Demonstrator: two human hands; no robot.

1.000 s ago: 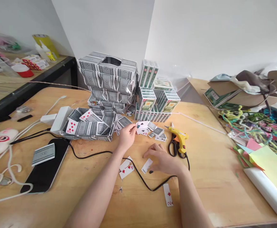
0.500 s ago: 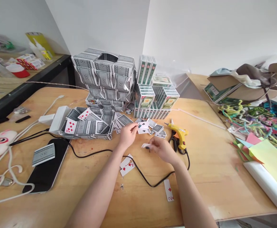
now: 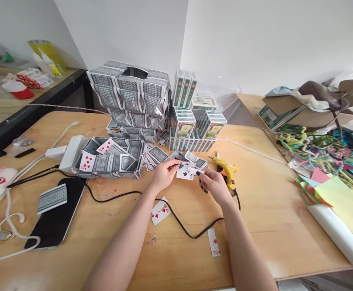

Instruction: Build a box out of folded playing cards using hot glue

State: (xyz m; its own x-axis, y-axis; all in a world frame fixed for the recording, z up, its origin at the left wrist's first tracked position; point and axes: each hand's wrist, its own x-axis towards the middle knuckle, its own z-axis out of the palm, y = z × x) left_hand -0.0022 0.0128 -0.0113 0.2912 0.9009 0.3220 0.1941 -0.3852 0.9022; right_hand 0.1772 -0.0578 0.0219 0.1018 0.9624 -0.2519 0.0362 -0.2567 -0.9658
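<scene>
My left hand point(image 3: 165, 174) pinches a playing card point(image 3: 184, 173), a two of clubs, by its left edge above the table. At that card's right side, my right hand point(image 3: 214, 184) grips a small white piece of card point(image 3: 198, 171) between thumb and fingers; its face is hard to make out. The two pieces overlap or touch, I cannot tell which. Just behind my hands lies a loose heap of playing cards point(image 3: 156, 154). A yellow glue gun point(image 3: 229, 171) rests beside my right hand. Nearer me are cut red card pieces point(image 3: 160, 211) and a two of diamonds strip point(image 3: 214, 242).
An open tray made of cards point(image 3: 140, 167) stands left, before a stacked card structure point(image 3: 131, 97). Boxed card decks point(image 3: 185, 125) rise behind. A black cord point(image 3: 191, 234) crosses the table. A phone point(image 3: 57, 218) lies left, coloured paper point(image 3: 343, 194) right.
My right hand has moved up with its small white piece to meet the two of clubs. My left hand has lowered and turned that card slightly.
</scene>
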